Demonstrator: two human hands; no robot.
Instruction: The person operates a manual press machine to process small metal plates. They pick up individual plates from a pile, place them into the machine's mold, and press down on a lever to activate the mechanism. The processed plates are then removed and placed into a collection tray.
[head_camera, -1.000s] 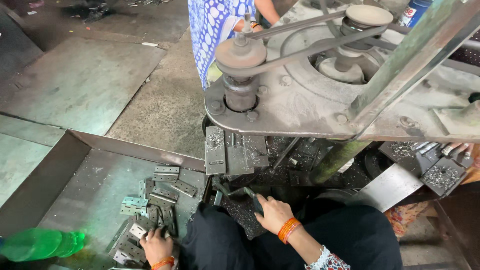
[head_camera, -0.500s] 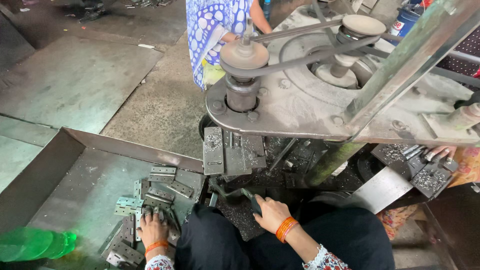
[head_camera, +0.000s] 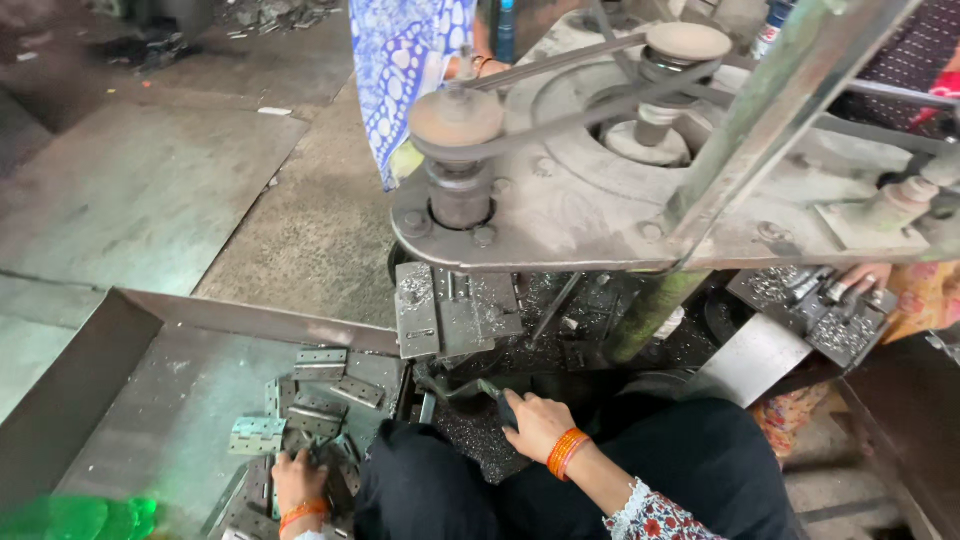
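My left hand (head_camera: 297, 477) rests low at the left on a pile of flat metal hinge plates (head_camera: 318, 392) lying in a shallow metal tray (head_camera: 120, 400); its fingers are spread over the plates. My right hand (head_camera: 538, 424), with orange bangles at the wrist, grips a dark lever handle (head_camera: 497, 400) under the machine's work block (head_camera: 455, 310). My knees in dark trousers fill the bottom of the view between the two hands.
A large belt-driven metal press (head_camera: 620, 190) with two pulleys overhangs the work area. Another person in blue patterned cloth (head_camera: 410, 70) stands behind it. A second person's hand (head_camera: 860, 280) handles small parts at the right. A green blurred object (head_camera: 80, 518) lies bottom left.
My left hand has slid from the tray's near edge up onto the hinge plates. My right hand has stayed on the lever. The view has shifted slightly.
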